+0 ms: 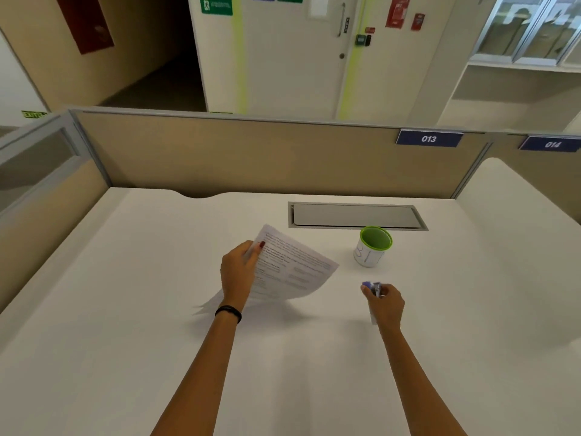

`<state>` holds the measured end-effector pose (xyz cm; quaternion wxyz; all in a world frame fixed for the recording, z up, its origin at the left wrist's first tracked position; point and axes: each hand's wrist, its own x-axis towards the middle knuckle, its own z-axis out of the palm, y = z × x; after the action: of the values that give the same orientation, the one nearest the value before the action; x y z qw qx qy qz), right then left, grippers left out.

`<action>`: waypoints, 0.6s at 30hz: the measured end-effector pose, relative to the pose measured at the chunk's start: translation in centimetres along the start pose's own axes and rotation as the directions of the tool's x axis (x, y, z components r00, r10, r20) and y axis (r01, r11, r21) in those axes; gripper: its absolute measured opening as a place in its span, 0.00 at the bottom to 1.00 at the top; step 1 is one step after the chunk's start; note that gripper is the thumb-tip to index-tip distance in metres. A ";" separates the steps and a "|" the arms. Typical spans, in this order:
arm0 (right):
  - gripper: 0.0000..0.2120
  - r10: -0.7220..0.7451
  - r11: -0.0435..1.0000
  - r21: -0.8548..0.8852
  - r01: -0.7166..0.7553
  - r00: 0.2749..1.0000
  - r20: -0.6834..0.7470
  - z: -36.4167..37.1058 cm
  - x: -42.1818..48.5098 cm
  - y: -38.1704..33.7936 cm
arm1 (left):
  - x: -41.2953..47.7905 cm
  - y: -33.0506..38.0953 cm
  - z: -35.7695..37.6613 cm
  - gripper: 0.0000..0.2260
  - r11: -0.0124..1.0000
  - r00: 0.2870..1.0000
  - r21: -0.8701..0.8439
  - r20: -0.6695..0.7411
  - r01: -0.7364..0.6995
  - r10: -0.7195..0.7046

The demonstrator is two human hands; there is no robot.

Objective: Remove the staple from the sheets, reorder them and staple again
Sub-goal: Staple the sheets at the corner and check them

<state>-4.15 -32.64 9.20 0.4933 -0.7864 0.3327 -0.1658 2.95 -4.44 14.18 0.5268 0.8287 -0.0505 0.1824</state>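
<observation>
Left hand [239,272] pinching the printed sheets [292,265] at their upper left corner, thumb on top, fingers under. Sheets lifted off the white desk [125,309], spreading out to the right of that grip and sagging down toward the wrist, with a grey shadow below. Black band [228,312] round the left wrist.

Right hand [385,305] curled tight round a small blue and silver tool [374,288], maybe a staple remover or a little stapler; too blurry to tell which. Tool tip poking out above the thumb, pointing up and left. Knuckles low, near the desk; touching it or not, cannot tell.

Sheets well to the left of the right hand's grip, not touching the tool. Open desk between the two hands.

White cup with a green rim [373,247] standing upright just above the right hand, near the right edge of the sheets but apart from them. Grey hatch [355,215] set flat in the desk right behind the cup.
</observation>
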 end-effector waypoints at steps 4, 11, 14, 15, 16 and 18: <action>0.13 0.145 0.986 -0.068 -0.149 0.988 -0.059 -2.4 -1.0 5.0 | 0.0 0.0 0.0 0.12 0.998 0.997 -0.059 -0.075 0.025 -0.030; 0.15 0.259 0.937 -0.222 -0.271 0.962 -0.082 -5.2 -2.8 9.7 | 0.4 0.3 0.8 0.12 0.999 0.997 -0.051 -0.077 0.005 -0.009; 0.16 0.269 0.920 -0.275 -0.278 0.960 -0.071 -5.6 -3.1 10.2 | 0.3 0.6 1.2 0.11 0.998 0.998 -0.069 -0.064 -0.006 0.001; 0.17 0.273 0.917 -0.284 -0.281 0.959 -0.068 -5.8 -3.3 10.4 | 0.3 0.7 1.3 0.11 0.997 0.998 -0.073 -0.061 -0.004 0.000; 0.17 0.275 0.913 -0.296 -0.282 0.959 -0.066 -5.8 -3.4 10.6 | 0.3 0.8 1.5 0.11 0.997 0.998 -0.073 -0.059 -0.005 0.001; 0.16 0.269 0.905 -0.321 -0.278 0.960 -0.071 -6.0 -3.7 10.8 | 0.1 1.0 1.8 0.11 0.997 0.999 -0.073 -0.048 -0.013 0.010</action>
<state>-14.23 -37.19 2.64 0.3698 -0.8009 0.4686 -0.0473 3.23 -6.43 14.39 0.5568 0.8039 -0.0493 0.2030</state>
